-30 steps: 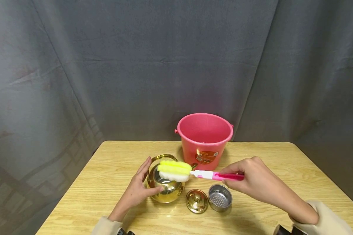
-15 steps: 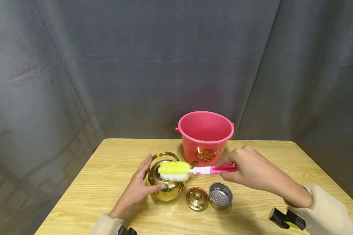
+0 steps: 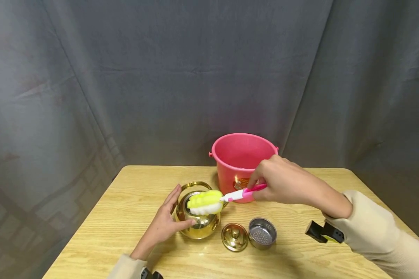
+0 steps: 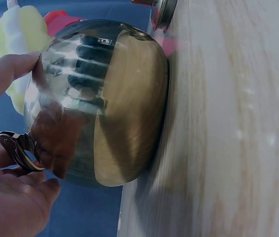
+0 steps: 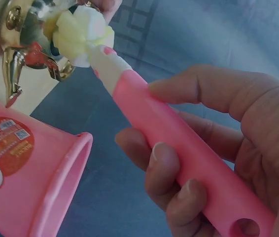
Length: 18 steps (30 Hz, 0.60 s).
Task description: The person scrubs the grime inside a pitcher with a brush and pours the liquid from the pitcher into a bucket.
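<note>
A shiny gold kettle with its lid off stands on the table, its looped handle raised. My left hand holds the kettle's left side, thumb on the front and fingers behind; in the left wrist view the thumb and fingertips touch the metal body. My right hand grips the pink handle of a sponge bottle brush, fingers wrapped round it. The yellow and white sponge head is over the kettle's mouth, covering part of it. Whether the sponge touches the rim, I cannot tell.
Behind the kettle's spout stands a pink bucket, partly covered by my right hand. A gold lid and a steel strainer cup sit side by side on the wooden table, right of the kettle. Grey curtain hangs behind.
My right hand has moved left and up, and the brush handle now slopes upward toward it, with the sponge tilted down at the kettle's mouth. My left hand has stayed on the kettle.
</note>
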Each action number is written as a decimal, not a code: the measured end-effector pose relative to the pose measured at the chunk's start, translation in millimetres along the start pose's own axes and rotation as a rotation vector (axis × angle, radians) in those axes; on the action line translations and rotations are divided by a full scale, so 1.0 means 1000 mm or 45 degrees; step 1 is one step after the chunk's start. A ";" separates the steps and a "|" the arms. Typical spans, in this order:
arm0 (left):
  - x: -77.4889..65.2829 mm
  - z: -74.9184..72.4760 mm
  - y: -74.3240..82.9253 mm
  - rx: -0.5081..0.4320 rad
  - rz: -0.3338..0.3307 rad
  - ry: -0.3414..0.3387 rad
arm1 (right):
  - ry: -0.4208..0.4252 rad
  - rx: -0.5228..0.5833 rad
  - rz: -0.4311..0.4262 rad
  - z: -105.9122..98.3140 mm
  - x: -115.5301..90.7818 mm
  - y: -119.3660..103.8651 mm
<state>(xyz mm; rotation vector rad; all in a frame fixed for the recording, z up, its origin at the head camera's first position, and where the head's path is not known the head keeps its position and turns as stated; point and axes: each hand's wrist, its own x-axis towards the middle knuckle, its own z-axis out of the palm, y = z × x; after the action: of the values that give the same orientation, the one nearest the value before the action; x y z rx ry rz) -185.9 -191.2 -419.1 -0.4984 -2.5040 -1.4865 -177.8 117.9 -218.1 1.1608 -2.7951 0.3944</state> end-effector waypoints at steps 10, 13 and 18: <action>0.001 0.001 -0.001 -0.001 -0.001 -0.001 | -0.100 -0.011 -0.058 -0.016 0.021 -0.005; 0.001 0.001 0.000 0.030 -0.003 0.008 | -0.135 -0.051 -0.068 -0.019 0.029 -0.007; 0.000 0.001 0.001 0.057 -0.020 0.012 | -0.196 -0.107 -0.033 -0.024 0.041 -0.011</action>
<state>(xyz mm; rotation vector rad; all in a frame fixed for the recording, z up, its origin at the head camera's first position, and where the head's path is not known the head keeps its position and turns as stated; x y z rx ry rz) -185.5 -190.1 -418.7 -0.4642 -2.5331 -1.4314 -199.0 88.9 -185.4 1.2574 -2.8905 0.1910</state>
